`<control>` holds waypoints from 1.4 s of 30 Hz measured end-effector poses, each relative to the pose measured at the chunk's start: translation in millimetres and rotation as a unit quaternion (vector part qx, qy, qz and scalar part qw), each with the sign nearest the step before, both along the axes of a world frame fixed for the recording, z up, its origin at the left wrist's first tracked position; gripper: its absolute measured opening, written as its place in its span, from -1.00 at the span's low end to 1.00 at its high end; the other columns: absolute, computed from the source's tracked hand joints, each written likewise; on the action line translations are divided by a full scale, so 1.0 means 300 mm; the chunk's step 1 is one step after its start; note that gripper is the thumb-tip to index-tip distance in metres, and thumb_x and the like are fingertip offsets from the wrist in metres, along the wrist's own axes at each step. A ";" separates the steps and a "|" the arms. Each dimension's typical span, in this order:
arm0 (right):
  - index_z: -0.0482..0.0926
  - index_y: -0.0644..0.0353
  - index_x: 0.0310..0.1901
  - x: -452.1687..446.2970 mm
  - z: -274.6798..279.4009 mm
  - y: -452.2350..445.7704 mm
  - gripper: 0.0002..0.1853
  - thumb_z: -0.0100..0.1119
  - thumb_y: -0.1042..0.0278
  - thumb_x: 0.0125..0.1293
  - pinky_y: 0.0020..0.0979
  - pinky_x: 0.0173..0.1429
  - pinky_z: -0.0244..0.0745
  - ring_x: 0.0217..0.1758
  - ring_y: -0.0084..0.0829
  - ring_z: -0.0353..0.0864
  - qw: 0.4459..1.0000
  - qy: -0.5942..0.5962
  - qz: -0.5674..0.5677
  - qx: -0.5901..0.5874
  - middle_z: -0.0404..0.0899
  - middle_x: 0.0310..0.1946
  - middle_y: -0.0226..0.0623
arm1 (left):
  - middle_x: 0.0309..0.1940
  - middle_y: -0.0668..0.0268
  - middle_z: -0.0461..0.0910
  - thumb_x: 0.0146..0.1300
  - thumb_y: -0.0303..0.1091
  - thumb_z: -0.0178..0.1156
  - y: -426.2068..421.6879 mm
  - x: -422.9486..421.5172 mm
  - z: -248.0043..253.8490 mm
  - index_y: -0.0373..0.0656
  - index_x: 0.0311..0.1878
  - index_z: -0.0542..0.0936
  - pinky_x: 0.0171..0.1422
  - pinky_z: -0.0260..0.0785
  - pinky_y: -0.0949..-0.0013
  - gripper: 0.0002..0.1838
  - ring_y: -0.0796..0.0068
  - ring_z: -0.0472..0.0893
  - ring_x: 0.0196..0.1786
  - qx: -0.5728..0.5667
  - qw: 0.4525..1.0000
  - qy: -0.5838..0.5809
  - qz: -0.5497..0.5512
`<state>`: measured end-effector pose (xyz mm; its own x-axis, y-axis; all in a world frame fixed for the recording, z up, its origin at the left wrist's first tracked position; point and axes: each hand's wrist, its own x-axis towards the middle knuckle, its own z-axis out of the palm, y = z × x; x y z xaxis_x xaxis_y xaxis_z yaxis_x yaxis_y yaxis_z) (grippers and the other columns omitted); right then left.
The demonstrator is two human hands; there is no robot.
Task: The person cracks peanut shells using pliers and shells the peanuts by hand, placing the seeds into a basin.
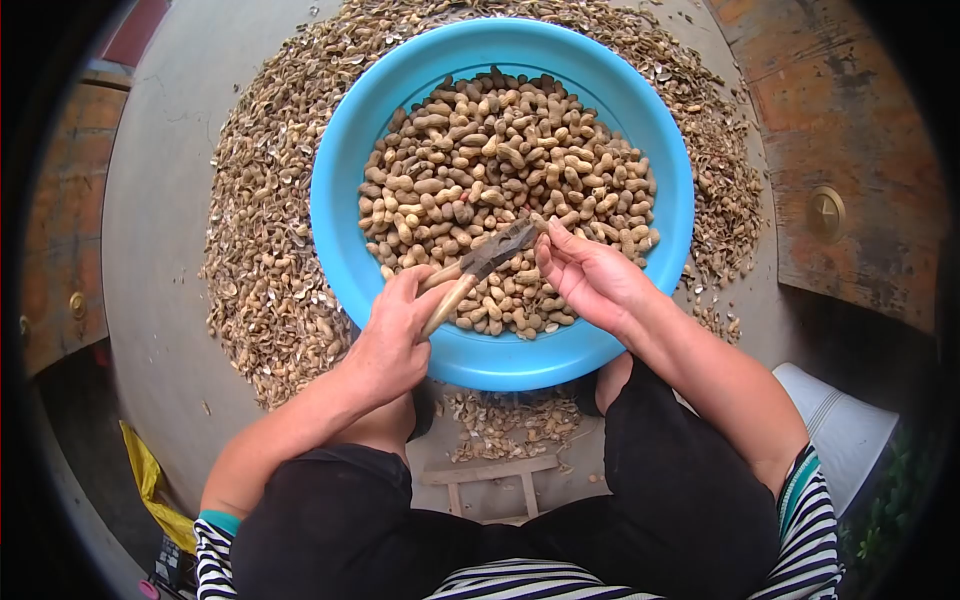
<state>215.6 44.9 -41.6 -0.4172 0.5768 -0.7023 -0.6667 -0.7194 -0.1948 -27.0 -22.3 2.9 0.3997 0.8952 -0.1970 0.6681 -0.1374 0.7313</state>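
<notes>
My left hand (396, 328) is wrapped around the tan handles of a pair of pliers (492, 252) with dark, worn metal jaws. The jaws point up and to the right above the peanuts. At their tip, my right hand (598, 284) pinches a peanut (541, 222) between thumb and forefinger; the fingers partly hide it. Whether the jaws press on its shell I cannot tell. Below both hands, a heap of unshelled peanuts (450, 150) lies in a wide blue basin (500, 372).
Broken peanut shells (265, 260) are spread over the grey floor around the basin, with more shells (510, 425) between my feet. A wooden stool frame (490, 471) shows below. To the right are a white bucket (838, 430) and a wooden panel (850, 130); a yellow bag (155, 485) lies left.
</notes>
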 end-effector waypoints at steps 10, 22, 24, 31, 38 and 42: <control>0.39 0.35 -0.05 0.010 0.002 0.001 -0.82 0.06 0.49 0.38 -0.55 0.00 0.60 -0.17 -0.52 0.51 0.997 -0.043 0.068 -0.005 0.45 -0.20 -0.28 | 0.08 -0.05 0.35 -0.08 -0.76 -0.05 -0.004 0.005 -0.008 -0.18 0.23 0.44 0.28 0.21 0.12 -0.32 -0.05 0.37 0.15 -0.007 1.000 0.005 -0.009; 0.46 0.29 -0.06 0.031 -0.057 -0.027 -0.81 0.08 0.39 0.38 -0.50 0.08 0.55 -0.13 -0.53 0.52 0.995 -0.001 0.103 -0.008 0.50 -0.17 -0.32 | -0.23 0.11 0.51 -0.03 -0.75 -0.08 -0.016 -0.013 -0.025 -0.28 -0.04 0.55 -0.03 0.37 0.21 -0.55 0.12 0.51 -0.14 -0.108 0.992 -0.063 -0.002; 0.47 0.29 -0.07 0.038 -0.075 -0.038 -0.82 0.09 0.39 0.38 -0.50 0.07 0.56 -0.14 -0.53 0.52 0.994 0.003 0.111 -0.006 0.51 -0.18 -0.32 | -0.30 0.15 0.51 -0.01 -0.73 -0.06 -0.017 -0.015 -0.022 -0.29 -0.08 0.55 -0.14 0.38 0.23 -0.60 0.21 0.52 -0.21 -0.117 0.988 -0.097 -0.005; 0.49 0.30 -0.13 0.028 -0.105 -0.074 -0.86 0.10 0.42 0.37 -0.47 0.05 0.55 -0.17 -0.49 0.53 0.992 -0.025 0.123 -0.034 0.54 -0.23 -0.32 | -0.40 0.36 0.51 0.02 -0.72 0.01 0.002 -0.033 0.017 -0.24 -0.09 0.57 -0.32 0.37 0.56 -0.64 0.64 0.51 -0.29 -0.539 0.806 -0.204 0.136; 0.53 0.30 -0.18 0.024 -0.128 -0.073 -0.85 0.17 0.39 0.33 -0.47 0.04 0.54 -0.15 -0.49 0.54 0.991 -0.041 0.131 0.000 0.56 -0.25 -0.32 | -0.20 0.23 0.51 0.04 -0.74 0.00 -0.007 -0.024 0.016 -0.39 -0.01 0.52 -0.10 0.49 0.51 -0.61 0.50 0.55 -0.17 -0.592 0.709 -0.339 0.182; 0.54 0.33 -0.11 0.012 -0.051 -0.032 -0.79 0.18 0.38 0.31 -0.44 0.08 0.51 -0.10 -0.51 0.55 0.919 -0.263 0.273 0.110 0.57 -0.23 -0.28 | -0.15 0.25 0.47 0.02 -0.65 -0.02 -0.019 -0.038 0.000 -0.29 0.06 0.52 -0.29 0.42 0.56 -0.54 0.54 0.54 -0.22 -0.528 0.779 -0.291 0.172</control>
